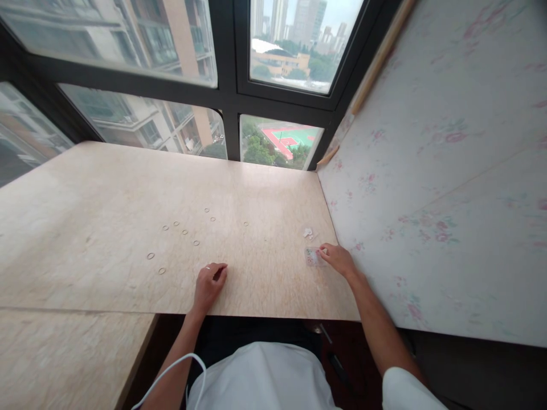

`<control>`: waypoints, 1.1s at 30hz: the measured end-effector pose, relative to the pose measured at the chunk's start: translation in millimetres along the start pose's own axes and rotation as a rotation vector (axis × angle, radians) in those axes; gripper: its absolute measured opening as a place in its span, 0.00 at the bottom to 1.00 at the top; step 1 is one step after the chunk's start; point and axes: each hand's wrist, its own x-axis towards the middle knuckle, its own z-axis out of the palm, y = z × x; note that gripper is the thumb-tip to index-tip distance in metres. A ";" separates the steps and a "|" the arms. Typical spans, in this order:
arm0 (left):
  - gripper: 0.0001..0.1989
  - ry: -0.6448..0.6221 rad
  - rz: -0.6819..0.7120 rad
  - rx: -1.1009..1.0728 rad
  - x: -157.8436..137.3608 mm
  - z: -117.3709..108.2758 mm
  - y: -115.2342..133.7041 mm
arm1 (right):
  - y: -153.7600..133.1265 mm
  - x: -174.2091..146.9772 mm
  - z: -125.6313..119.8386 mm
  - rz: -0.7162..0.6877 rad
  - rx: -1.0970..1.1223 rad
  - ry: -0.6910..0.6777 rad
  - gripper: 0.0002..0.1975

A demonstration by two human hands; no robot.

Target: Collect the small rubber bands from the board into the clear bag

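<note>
My left hand rests on the stone-patterned counter near its front edge. Its fingers are curled and the thumb meets the index finger; whatever may be between them is too small to make out. One finger wears a ring. At the right, my right hand pinches its fingertips together over a small clear plastic case with coloured bits inside. What that pinch holds, if anything, is unclear. Just behind the case sits a small white crumpled item. Several thin rings lie scattered left of centre, among them a larger ring and a lone ring.
The counter runs up to dark-framed windows at the back. A flower-patterned wall closes off the right side. A white cable hangs by my left forearm. A lower counter section is at front left.
</note>
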 end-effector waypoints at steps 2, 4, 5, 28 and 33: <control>0.11 -0.005 -0.010 -0.004 0.0 -0.4 0.3 | 3.1 -2.7 -0.3 -0.006 0.035 0.015 0.14; 0.11 -0.006 -0.011 -0.005 0.0 -0.6 0.5 | 6.3 -7.6 -1.2 -0.003 0.100 0.046 0.15; 0.11 -0.006 -0.010 -0.005 0.1 -0.6 0.6 | 7.5 -11.0 -1.6 0.001 0.138 0.065 0.15; 0.15 0.106 -0.450 0.447 35.9 -153.9 -104.4 | -67.3 -80.0 96.6 -0.079 0.212 0.366 0.28; 0.15 -0.144 -0.413 0.523 45.4 -166.7 -128.2 | -67.9 -80.8 95.9 -0.075 0.203 0.347 0.26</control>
